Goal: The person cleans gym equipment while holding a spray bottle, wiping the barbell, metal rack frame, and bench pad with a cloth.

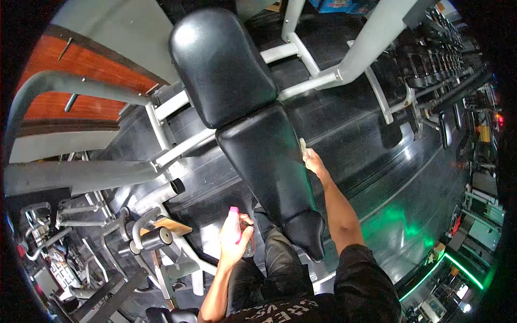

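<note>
One spray bottle, likely light, best gripped at its neck, sits in the left hand; the right hand pinches a pale, probably soft cloth.

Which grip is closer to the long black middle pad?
Right. The right grip is by the right edge of the middle pad, holding a pale thing; the left grip is farther off, to the pad's left, holding a pink-topped bottle.

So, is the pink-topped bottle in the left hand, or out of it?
In: the left hand has its fingers curled around the pink-topped bottle.
</note>
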Demonstrator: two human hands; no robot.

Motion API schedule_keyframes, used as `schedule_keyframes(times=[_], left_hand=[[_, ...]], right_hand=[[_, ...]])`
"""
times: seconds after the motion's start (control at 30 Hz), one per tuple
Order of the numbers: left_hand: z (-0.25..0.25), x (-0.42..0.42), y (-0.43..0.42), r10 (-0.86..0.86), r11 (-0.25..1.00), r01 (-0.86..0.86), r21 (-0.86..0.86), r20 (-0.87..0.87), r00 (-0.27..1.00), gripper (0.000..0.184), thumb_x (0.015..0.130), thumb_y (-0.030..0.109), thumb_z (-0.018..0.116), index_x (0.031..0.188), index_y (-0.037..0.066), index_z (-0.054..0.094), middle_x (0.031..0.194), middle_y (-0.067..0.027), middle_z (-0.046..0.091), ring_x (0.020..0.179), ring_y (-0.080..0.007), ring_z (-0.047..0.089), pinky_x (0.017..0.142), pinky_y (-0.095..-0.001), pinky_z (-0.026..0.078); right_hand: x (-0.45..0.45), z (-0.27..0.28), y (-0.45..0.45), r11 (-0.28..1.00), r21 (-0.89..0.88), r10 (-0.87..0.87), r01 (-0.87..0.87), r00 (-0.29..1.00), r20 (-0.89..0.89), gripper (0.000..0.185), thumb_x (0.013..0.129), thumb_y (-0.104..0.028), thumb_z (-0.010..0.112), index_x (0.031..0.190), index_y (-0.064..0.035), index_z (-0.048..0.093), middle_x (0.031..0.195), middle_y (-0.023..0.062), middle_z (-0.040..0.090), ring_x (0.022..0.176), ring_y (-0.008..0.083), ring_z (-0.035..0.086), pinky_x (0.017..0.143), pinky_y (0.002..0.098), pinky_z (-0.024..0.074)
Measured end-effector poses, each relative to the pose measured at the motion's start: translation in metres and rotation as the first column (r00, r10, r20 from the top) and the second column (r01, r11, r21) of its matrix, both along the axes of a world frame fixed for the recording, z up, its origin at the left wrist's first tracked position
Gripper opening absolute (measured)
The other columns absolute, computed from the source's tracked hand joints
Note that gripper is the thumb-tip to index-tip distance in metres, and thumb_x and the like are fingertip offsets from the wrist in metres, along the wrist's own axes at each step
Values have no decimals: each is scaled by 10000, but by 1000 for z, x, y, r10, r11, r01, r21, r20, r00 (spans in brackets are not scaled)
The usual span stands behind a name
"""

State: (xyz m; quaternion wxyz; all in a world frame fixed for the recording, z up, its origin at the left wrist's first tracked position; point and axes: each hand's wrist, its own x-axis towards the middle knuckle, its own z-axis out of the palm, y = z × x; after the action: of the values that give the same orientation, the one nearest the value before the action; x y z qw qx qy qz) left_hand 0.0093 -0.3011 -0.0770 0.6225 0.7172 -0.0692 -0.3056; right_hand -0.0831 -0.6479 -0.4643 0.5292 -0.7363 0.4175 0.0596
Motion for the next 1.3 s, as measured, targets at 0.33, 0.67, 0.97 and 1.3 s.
schedule_keyframes(times=[0.33, 0.67, 0.97, 1.3], left_hand=[[-5, -5, 34, 47, 998, -49, -48, -44, 998, 254, 845, 22, 610, 1076, -3, 509, 902, -57, 597, 670, -92, 565, 589, -237, 473], [7, -7, 59, 92, 993, -97, -73, -63, 994, 209, 841, -15, 588, 1037, -11, 515, 855, -57, 582, 635, -93, 567, 562, -245, 473], [8, -11, 84, 31, 997, -30, -77, 9, 999, 280, 826, -17, 595, 1089, -1, 503, 896, -61, 601, 712, -102, 558, 610, -246, 471], [12, -19, 90, -1, 999, 0, 32, 37, 999, 250, 805, -12, 617, 1043, -1, 543, 870, -31, 622, 673, -74, 547, 632, -239, 460]], right_hand=[[150, 224, 39, 851, -465, 55, 244, 840, 540, 335, 852, -156, 611, 1164, -39, 568, 1218, 190, 537, 1114, 339, 531, 961, 382, 413], [112, 203, 92, 648, -759, 378, -66, 893, 244, 497, 798, -20, 495, 1279, -136, 537, 1305, 194, 486, 1257, 359, 409, 1065, 422, 324], [15, 197, 90, 981, -188, 1, 52, 963, 270, 310, 892, -112, 550, 1161, 39, 558, 1064, 172, 640, 1056, 292, 596, 913, 359, 443], [164, 213, 89, 658, -752, 215, -41, 967, 136, 471, 881, -212, 579, 1300, -50, 435, 1397, 222, 357, 1296, 368, 343, 1071, 451, 287]])
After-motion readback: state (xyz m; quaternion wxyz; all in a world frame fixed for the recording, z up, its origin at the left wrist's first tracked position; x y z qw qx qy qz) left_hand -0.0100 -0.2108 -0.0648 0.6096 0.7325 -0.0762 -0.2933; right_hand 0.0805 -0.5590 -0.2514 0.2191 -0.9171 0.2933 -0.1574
